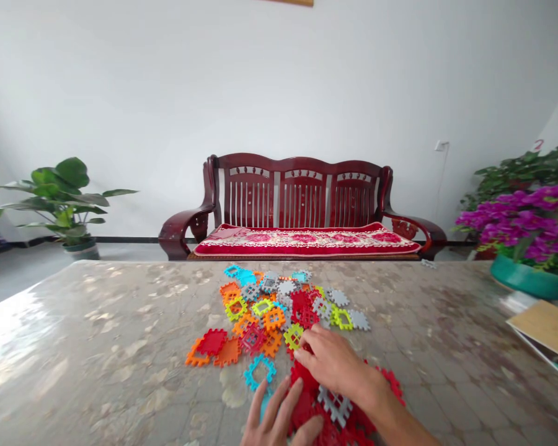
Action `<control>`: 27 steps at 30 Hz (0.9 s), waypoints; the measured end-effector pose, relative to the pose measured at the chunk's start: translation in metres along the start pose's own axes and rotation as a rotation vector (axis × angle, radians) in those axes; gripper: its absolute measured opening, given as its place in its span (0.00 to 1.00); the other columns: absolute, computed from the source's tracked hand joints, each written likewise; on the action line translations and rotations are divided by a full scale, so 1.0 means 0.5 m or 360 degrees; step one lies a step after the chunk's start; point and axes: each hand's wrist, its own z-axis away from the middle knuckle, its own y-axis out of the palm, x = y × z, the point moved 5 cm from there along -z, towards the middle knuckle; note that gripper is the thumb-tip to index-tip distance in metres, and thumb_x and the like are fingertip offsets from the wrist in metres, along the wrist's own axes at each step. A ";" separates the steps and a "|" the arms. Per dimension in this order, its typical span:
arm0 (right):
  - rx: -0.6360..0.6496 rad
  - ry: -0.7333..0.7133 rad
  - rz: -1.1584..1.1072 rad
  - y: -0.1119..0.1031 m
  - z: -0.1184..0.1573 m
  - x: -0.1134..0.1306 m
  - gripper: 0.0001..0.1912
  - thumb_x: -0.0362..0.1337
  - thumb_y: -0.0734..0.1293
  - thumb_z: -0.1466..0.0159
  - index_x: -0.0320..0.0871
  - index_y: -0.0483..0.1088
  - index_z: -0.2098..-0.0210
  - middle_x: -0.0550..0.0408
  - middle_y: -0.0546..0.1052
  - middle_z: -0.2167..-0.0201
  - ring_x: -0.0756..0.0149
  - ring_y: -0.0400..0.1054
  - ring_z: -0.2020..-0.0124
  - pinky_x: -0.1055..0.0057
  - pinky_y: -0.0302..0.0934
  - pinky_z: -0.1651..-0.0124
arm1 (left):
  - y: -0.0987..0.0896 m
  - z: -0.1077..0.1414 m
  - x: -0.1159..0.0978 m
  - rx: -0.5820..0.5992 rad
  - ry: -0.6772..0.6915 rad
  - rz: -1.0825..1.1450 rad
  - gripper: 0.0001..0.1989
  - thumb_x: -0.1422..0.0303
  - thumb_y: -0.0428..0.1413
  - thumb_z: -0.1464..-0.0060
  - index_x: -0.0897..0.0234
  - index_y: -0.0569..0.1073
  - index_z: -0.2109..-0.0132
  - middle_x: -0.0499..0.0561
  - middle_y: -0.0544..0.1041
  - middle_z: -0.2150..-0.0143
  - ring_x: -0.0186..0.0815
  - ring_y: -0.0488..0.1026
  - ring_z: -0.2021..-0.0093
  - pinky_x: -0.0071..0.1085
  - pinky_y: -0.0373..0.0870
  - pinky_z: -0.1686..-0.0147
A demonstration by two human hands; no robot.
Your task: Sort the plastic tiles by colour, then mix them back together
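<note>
Interlocking plastic tiles with toothed edges lie heaped on the table in red, orange, grey, lime and blue. My left hand (279, 415) rests at the near end of the heap, fingers spread over red tiles (302, 402) and a partly covered blue tile (265, 401). Beyond it, my right hand (328, 359) reaches in with curled fingers beside a lime window tile (294, 336); what is between its fingertips is hidden. Below the right wrist lies a grey window tile (335, 406). A blue frame tile (260, 371) lies just past my left fingertips.
A patterned cover lies over the table (134, 347). Purple flowers in a teal pot (530, 279) and a tan folder or book (546, 328) are on the right. A wooden bench (302, 192) stands behind, with a leafy plant (69, 198) at left.
</note>
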 end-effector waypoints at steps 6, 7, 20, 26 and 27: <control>0.0066 -0.0020 -0.0127 0.020 0.001 0.013 0.15 0.45 0.58 0.34 0.45 0.73 0.64 0.51 0.77 0.63 0.62 0.70 0.62 0.68 0.58 0.60 | -0.001 -0.025 0.020 -0.0034 0.0100 0.0020 0.13 0.59 0.55 0.40 0.46 0.69 0.48 0.47 0.72 0.43 0.37 0.68 0.42 0.37 0.57 0.38; 0.0078 -0.0033 -0.0137 0.023 0.001 0.015 0.16 0.46 0.57 0.33 0.45 0.72 0.64 0.51 0.77 0.63 0.62 0.70 0.62 0.69 0.57 0.60 | 0.000 -0.028 0.021 -0.0026 0.0078 0.0040 0.13 0.59 0.54 0.40 0.47 0.69 0.49 0.47 0.72 0.43 0.37 0.68 0.42 0.37 0.58 0.39; 0.0385 -0.0111 -0.0976 0.055 -0.004 0.015 0.21 0.51 0.58 0.34 0.43 0.72 0.71 0.59 0.74 0.74 0.69 0.64 0.71 0.74 0.55 0.68 | 0.000 -0.066 0.051 0.0146 -0.0096 0.0445 0.04 0.62 0.56 0.42 0.56 0.70 0.61 0.48 0.70 0.55 0.36 0.67 0.58 0.34 0.64 0.52; 0.0222 -0.0048 -0.1395 0.050 -0.017 0.018 0.20 0.52 0.63 0.37 0.41 0.73 0.63 0.56 0.77 0.66 0.64 0.69 0.63 0.70 0.62 0.61 | -0.016 -0.098 0.101 0.0417 -0.0233 0.0449 0.12 0.74 0.51 0.42 0.56 0.69 0.52 0.50 0.68 0.43 0.37 0.67 0.49 0.34 0.67 0.49; 0.0161 -0.0063 -0.1424 0.046 -0.020 0.019 0.19 0.51 0.64 0.38 0.42 0.72 0.58 0.54 0.77 0.60 0.61 0.70 0.57 0.67 0.63 0.54 | -0.015 -0.104 0.118 0.0408 -0.0288 0.0389 0.15 0.75 0.50 0.42 0.56 0.69 0.50 0.51 0.67 0.41 0.38 0.66 0.46 0.37 0.66 0.46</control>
